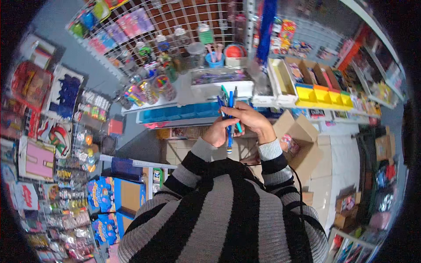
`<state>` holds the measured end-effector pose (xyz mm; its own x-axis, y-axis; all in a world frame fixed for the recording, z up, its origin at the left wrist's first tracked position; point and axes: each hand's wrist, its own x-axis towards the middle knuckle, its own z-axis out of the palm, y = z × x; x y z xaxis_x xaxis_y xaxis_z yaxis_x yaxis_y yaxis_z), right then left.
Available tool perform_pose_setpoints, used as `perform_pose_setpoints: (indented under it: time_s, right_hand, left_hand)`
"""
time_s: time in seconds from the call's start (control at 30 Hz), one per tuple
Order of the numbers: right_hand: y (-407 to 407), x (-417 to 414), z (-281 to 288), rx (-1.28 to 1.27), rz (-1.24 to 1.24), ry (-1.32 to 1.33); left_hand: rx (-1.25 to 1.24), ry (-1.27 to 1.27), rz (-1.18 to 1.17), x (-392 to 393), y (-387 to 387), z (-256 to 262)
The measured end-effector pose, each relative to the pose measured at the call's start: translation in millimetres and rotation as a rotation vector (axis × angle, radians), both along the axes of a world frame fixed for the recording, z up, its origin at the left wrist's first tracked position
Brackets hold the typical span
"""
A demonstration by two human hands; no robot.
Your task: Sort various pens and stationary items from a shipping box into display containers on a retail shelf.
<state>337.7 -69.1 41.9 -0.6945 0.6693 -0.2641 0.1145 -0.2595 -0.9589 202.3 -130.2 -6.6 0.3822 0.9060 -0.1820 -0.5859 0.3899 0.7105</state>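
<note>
Several pens are bunched between my two hands in front of my chest, their tips fanning out towards the shelf. A bright blue pen (230, 139) stands lengthwise in the bunch, with a teal pen (224, 90) and darker ones beside it. My left hand (216, 131) grips the bunch from the lower left, thumb across the pens. From the right, my right hand (251, 120) closes its fingers around the same bunch; overlapping fingers hide part of the pens. Just beyond lies a white tray (227, 89) with wrapped purple items at the shelf's front edge.
Clear jars and cups of small goods (164, 86) line the shelf on the left, below a wire grid (184, 14). Yellow bins (324, 97) and a narrow white box (282, 80) stand to the right. An open cardboard box (304, 141) sits below on the tiled floor. Packaged goods hang at left.
</note>
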Motion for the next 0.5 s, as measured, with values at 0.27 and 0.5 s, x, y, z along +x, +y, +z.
perform_pose_setpoints:
  time_s: [0.27,0.5]
  right_hand:
    - [20.1,-131.6,8.7,-0.088,0.065,0.173]
    - [22.3,-211.2,2.7,0.041,-0.024,0.3]
  left_hand:
    - [0.125,-0.279,0.26,-85.6,3.0,13.6]
    - [0.128,-0.361,0.43,-183.4,4.6,27.3]
